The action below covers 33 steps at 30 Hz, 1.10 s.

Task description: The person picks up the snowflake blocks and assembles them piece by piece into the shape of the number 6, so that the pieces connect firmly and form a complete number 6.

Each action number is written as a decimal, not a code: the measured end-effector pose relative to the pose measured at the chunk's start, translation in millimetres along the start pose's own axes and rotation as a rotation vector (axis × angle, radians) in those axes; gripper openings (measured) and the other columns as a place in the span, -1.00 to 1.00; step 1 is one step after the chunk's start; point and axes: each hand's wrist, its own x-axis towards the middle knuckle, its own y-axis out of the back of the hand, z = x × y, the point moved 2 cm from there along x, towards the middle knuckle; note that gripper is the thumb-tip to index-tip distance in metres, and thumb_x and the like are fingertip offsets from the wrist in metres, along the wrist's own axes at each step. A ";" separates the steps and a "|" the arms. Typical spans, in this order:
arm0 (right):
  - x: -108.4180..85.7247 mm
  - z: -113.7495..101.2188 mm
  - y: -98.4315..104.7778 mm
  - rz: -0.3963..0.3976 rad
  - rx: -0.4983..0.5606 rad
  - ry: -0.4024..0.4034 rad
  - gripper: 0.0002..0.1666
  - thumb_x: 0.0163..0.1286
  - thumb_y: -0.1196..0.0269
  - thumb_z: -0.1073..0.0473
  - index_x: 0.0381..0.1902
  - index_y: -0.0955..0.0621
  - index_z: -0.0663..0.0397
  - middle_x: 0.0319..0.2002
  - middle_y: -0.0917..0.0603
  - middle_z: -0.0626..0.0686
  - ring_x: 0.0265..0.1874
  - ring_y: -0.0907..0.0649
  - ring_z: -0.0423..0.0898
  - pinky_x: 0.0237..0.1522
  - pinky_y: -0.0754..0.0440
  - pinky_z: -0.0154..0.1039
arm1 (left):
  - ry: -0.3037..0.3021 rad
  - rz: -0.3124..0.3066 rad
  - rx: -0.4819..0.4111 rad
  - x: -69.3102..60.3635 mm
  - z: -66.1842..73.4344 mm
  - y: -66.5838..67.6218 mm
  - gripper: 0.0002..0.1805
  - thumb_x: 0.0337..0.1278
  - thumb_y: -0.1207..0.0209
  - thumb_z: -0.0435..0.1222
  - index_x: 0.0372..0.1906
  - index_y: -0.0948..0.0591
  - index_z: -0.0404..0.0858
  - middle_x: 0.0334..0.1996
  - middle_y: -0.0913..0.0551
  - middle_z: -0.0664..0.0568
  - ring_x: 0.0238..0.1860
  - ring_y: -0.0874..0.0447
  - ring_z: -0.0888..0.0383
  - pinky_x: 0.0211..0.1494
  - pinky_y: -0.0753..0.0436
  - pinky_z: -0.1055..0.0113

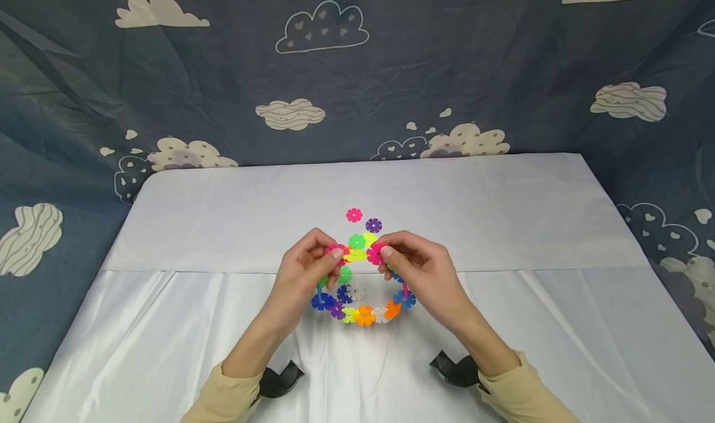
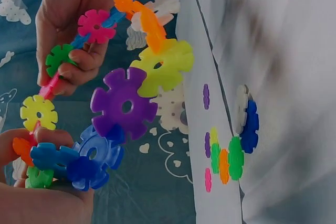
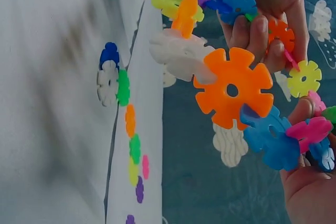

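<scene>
Several coloured plastic flower-shaped discs, slotted together edge to edge, form a ring of discs (image 1: 365,316). My left hand (image 1: 304,271) pinches the ring's upper left part, by a pink disc (image 1: 334,249). On the upper right, my right hand (image 1: 427,268) pinches another pink disc (image 1: 376,253) between thumb and fingers. Between the hands is a yellow disc (image 3: 303,78), with pink discs at either side of it; whether both are fully slotted in, I cannot tell. The rest of the ring hangs below, with a purple disc (image 2: 125,104) and an orange disc (image 3: 233,88) near the wrist cameras.
Loose discs lie on the white-covered table (image 1: 195,224) beyond and under the ring: a pink disc (image 1: 354,214), a purple disc (image 1: 373,225), a green disc (image 1: 357,242), a white disc (image 3: 107,83) and a dark blue disc (image 3: 109,55) among them. A cloud-patterned dark cloth (image 1: 447,57) hangs behind.
</scene>
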 end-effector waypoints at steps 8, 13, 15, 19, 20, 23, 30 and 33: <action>-0.3 -2.5 -0.8 0.013 0.036 0.059 -0.84 0.48 -0.15 0.31 -0.05 -0.62 0.22 -0.31 -0.63 0.10 -0.37 -0.62 0.05 -0.25 -0.68 -0.21 | -0.090 -0.006 0.033 -1.3 -0.1 0.5 -0.89 0.39 -0.11 -0.36 -0.15 -0.49 -0.35 -0.41 -0.50 -0.12 -0.49 -0.43 0.05 -0.36 -0.54 0.34; -0.9 -3.1 -1.2 0.029 0.049 0.082 -0.82 0.47 -0.14 0.34 -0.04 -0.61 0.24 -0.29 -0.63 0.13 -0.34 -0.62 0.08 -0.23 -0.68 -0.21 | -0.097 -0.014 0.041 -1.6 0.1 0.3 -0.90 0.39 -0.11 -0.36 -0.14 -0.50 -0.35 -0.39 -0.51 -0.13 -0.48 -0.44 0.05 -0.35 -0.55 0.34; -1.2 -3.2 -1.2 0.035 0.049 0.086 -0.82 0.47 -0.15 0.34 -0.04 -0.62 0.23 -0.29 -0.63 0.11 -0.34 -0.61 0.09 -0.23 -0.68 -0.22 | -0.096 -0.015 0.042 -1.7 0.2 0.2 -0.90 0.40 -0.10 -0.36 -0.14 -0.49 -0.35 -0.39 -0.51 -0.13 -0.48 -0.44 0.05 -0.36 -0.55 0.34; -1.8 -3.7 -1.7 0.050 0.033 0.093 -0.83 0.47 -0.17 0.32 -0.05 -0.63 0.19 -0.29 -0.63 0.07 -0.36 -0.61 0.06 -0.24 -0.66 -0.23 | -0.096 -0.021 0.055 -1.9 0.7 -0.5 -0.90 0.41 -0.09 -0.36 -0.14 -0.48 -0.34 -0.40 -0.50 -0.13 -0.49 -0.44 0.05 -0.34 -0.55 0.34; -2.1 -3.8 -2.0 0.053 0.027 0.092 -0.83 0.46 -0.17 0.32 -0.05 -0.63 0.17 -0.29 -0.63 0.06 -0.36 -0.61 0.05 -0.24 -0.66 -0.24 | -0.096 -0.026 0.061 -2.0 0.6 -0.5 -0.90 0.41 -0.09 -0.36 -0.14 -0.48 -0.34 -0.41 -0.50 -0.14 -0.49 -0.44 0.04 -0.34 -0.55 0.34; -2.7 -3.9 -3.3 0.052 0.021 0.094 -0.83 0.46 -0.18 0.31 -0.05 -0.64 0.15 -0.30 -0.63 0.05 -0.37 -0.60 0.04 -0.25 -0.65 -0.22 | -0.100 -0.042 0.081 -2.1 0.3 -1.0 -0.91 0.42 -0.08 -0.36 -0.15 -0.46 -0.33 -0.42 -0.50 -0.14 -0.49 -0.45 0.04 -0.34 -0.54 0.34; -0.8 0.4 -2.8 0.041 0.093 0.028 -0.85 0.45 -0.20 0.30 -0.08 -0.60 0.23 -0.31 -0.64 0.15 -0.37 -0.64 0.07 -0.21 -0.69 -0.17 | -0.064 -0.059 0.041 -1.9 -0.1 -4.5 -0.86 0.47 -0.03 -0.29 -0.16 -0.40 -0.32 -0.41 -0.50 -0.18 -0.48 -0.43 0.06 -0.34 -0.51 0.37; -0.7 1.4 -2.2 0.042 0.125 0.001 -0.85 0.43 -0.22 0.31 -0.10 -0.59 0.28 -0.30 -0.65 0.18 -0.38 -0.66 0.09 -0.21 -0.69 -0.17 | -0.071 -0.052 0.053 -3.0 1.8 -6.0 -0.84 0.48 -0.03 -0.27 -0.16 -0.40 -0.31 -0.41 -0.53 -0.17 -0.46 -0.45 0.03 -0.30 -0.52 0.34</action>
